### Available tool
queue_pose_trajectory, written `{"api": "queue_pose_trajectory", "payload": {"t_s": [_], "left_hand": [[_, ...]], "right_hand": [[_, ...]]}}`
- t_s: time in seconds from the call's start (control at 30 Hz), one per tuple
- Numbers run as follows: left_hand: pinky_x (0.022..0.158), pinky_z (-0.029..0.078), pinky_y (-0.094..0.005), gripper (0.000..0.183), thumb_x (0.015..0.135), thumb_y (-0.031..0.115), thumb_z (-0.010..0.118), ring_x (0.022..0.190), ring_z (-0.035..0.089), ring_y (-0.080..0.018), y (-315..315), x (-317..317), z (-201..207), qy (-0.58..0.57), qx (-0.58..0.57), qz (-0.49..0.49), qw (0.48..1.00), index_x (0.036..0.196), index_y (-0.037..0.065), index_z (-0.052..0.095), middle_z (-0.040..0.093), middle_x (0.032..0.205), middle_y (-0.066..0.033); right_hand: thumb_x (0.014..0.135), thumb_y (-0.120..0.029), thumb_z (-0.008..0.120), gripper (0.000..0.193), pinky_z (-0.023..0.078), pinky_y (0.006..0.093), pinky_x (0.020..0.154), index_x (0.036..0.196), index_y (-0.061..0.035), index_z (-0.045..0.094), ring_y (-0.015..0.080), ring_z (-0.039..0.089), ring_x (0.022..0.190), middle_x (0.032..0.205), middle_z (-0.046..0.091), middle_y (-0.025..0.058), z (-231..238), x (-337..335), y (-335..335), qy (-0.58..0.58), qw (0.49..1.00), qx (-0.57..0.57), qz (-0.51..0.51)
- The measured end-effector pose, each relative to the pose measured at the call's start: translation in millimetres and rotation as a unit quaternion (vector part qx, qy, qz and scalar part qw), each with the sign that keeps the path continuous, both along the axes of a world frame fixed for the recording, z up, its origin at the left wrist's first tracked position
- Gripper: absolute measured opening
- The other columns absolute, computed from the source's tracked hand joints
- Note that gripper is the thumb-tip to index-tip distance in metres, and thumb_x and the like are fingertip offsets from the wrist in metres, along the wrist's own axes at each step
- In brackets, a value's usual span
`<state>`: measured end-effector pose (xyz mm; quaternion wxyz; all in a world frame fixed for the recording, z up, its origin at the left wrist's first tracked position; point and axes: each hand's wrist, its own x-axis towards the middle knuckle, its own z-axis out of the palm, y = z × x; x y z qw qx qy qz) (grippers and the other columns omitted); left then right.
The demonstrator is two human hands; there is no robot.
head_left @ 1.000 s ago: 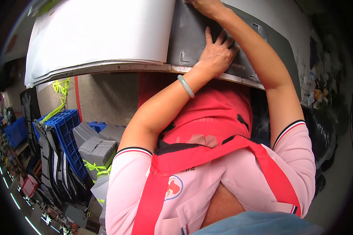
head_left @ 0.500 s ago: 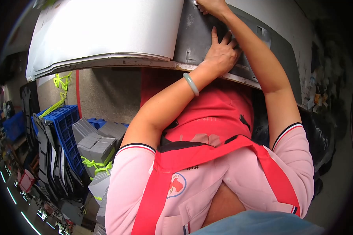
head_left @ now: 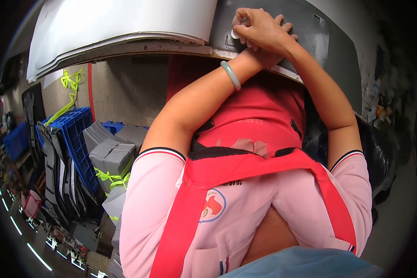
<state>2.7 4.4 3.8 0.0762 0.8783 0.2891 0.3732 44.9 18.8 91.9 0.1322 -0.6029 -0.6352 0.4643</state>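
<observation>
Two bare forearms (head_left: 320, 78): crossed at the wrists over the front of a bench (head_left: 162, 47), the right one lying on top.
Right hand (head_left: 264, 30): curled, pinching a small white piece (head_left: 235, 34) between thumb and forefinger.
White piece: just above the dark grey sheet (head_left: 342, 53), beside an L-shaped mark; whether it touches the surface cannot be told.
Left hand (head_left: 267, 58): largely hidden beneath the right, its visible fingertips stretched out over the dark sheet, gripping nothing that shows.
Wrist: a pale green bangle (head_left: 230, 75) circles the left one.
Dark grey sheet: smudged with white, a small slot near its far edge.
White sheets (head_left: 125, 21): layered at the bench's left, alongside the dark one.
Clothing: a red bib apron (head_left: 255, 106) over a pink shirt (head_left: 157, 194).
Lower left: a blue plastic crate (head_left: 76, 139) near grey bundles (head_left: 111, 156) tied with yellow-green tape (head_left: 107, 176).
</observation>
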Motion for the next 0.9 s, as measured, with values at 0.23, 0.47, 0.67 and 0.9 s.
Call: {"api": "queue_pose_trajectory", "payload": {"t_s": [0.23, 0.47, 0.67, 0.9], "left_hand": [[0.108, 0.019, -0.0764, 0.039, 0.091, 0.042, 0.05, 0.139, 0.04, -0.0321, 1, 9, -15, 0.059, 0.016, 0.006, 0.998, 0.124, 0.025, 0.059, 0.051, 0.139, -0.0053], [0.107, 0.018, -0.0775, 0.041, 0.089, 0.043, 0.054, 0.14, 0.039, -0.0319, 1, 5, -22, 0.032, 0.009, 0.019, 0.999, 0.126, 0.026, 0.058, 0.05, 0.14, -0.0048], [0.109, 0.019, -0.0749, 0.036, 0.095, 0.03, 0.052, 0.14, 0.04, -0.0336, -5, -4, 25, 0.172, -0.103, -0.026, 0.979, 0.127, 0.019, 0.063, 0.052, 0.139, -0.0102], [0.108, 0.024, -0.0716, 0.036, 0.092, 0.035, 0.054, 0.137, 0.042, -0.0309, -1, 3, 21, 0.125, -0.075, -0.001, 0.989, 0.123, 0.02, 0.063, 0.052, 0.138, -0.0073]], "right_hand": [[0.088, -0.018, 0.058, 0.015, 0.049, 0.0304, 0.06, 0.093, -0.0041, 0.062, 0.0193, 0.063, 0.06, 0.07, 0.067, 0.0118, -19, -10, -5, -0.139, 0.984, 0.093, 0.069], [0.09, -0.021, 0.063, 0.018, 0.05, 0.035, 0.073, 0.097, -0.0051, 0.064, 0.0254, 0.066, 0.075, 0.083, 0.069, 0.0142, -26, -8, -13, -0.156, 0.96, 0.186, 0.138], [0.092, -0.025, 0.067, 0.021, 0.05, 0.0396, 0.086, 0.101, -0.006, 0.067, 0.0314, 0.069, 0.089, 0.097, 0.071, 0.0165, -28, 1, -21, -0.177, 0.927, 0.274, 0.184], [0.092, -0.039, 0.055, 0.043, 0.044, 0.0445, 0.096, 0.118, -0.0066, 0.065, 0.0342, 0.057, 0.107, 0.12, 0.06, 0.0195, -58, -36, -29, -0.382, 0.842, 0.333, -0.186]]}}
